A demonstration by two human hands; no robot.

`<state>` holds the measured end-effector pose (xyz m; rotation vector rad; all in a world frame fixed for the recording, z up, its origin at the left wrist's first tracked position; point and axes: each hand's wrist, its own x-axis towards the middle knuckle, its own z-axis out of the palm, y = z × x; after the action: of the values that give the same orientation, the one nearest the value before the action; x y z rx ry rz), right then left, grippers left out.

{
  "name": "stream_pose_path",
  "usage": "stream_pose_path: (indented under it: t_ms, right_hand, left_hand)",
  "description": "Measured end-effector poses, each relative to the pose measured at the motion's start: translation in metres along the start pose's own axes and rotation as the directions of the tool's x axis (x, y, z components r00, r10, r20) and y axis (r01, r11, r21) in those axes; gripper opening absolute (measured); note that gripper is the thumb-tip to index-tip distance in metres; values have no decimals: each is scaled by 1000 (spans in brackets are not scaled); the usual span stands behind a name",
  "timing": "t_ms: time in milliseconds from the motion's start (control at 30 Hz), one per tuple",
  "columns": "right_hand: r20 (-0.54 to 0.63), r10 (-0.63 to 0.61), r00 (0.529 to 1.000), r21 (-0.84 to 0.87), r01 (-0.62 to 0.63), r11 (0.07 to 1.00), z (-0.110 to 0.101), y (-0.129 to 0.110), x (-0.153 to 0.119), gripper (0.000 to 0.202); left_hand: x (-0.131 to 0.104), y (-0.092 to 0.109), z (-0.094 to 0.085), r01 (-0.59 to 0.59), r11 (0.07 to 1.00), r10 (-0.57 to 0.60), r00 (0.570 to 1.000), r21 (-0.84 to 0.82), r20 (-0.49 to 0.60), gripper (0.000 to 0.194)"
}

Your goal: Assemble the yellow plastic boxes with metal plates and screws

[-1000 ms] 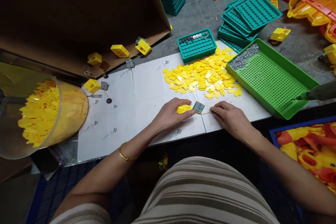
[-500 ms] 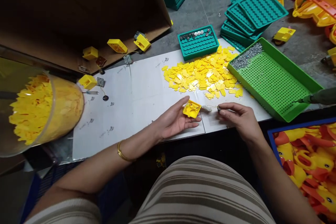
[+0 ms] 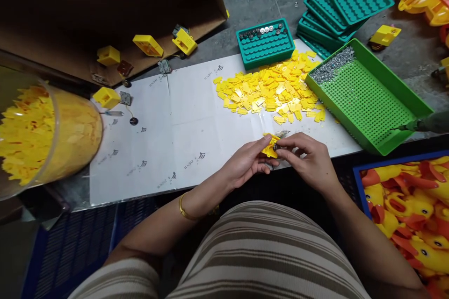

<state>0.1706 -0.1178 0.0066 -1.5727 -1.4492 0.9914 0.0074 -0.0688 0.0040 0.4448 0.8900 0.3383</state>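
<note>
My left hand (image 3: 249, 161) holds a small yellow plastic box (image 3: 269, 148), tilted with its hollow side toward my right hand. Between the thumb and fingers of my right hand (image 3: 307, 156) is a small dark round speaker (image 3: 275, 146), pressed against the box's opening. A silvery part with thin wires (image 3: 282, 134) sticks out just beyond the box; my fingers partly hide it. Past my hands, a heap of flat yellow pieces (image 3: 270, 88) lies on the white board (image 3: 189, 117).
A green tray (image 3: 379, 98) holding screws stands at right, a screwdriver tip (image 3: 403, 127) over it. A teal tray (image 3: 264, 53) holds round parts. Left are a clear tub (image 3: 77, 121) and yellow boxes (image 3: 107, 98) with wired parts. A blue-rimmed crate (image 3: 361, 191) holds yellow duck-like toys.
My right hand has moved left, bringing the speaker from beside the box to its opening. My left hand has shifted right and tilted the box. The whole view has shifted slightly.
</note>
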Motion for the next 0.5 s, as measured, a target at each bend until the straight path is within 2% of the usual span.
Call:
stream_pose_path:
  t_ms: [100, 233, 400, 500]
  right_hand:
    - [73, -37, 997, -118, 46, 992, -1, -2, 0, 12]
    - [132, -13, 991, -269, 48, 962, -4, -10, -1, 8]
    - [221, 37, 975, -470, 73, 880, -7, -20, 3, 7]
    - [235, 75, 969, -461, 43, 886, -8, -22, 8, 5]
  left_hand:
    - [-1, -1, 1, -52, 998, 52, 999, 27, 14, 30]
    - [0, -2, 3, -126, 992, 126, 992, 23, 1, 26]
    - [-2, -2, 5, -111, 991, 112, 994, 76, -7, 28]
    - [-5, 1, 5, -109, 988, 110, 994, 113, -3, 34]
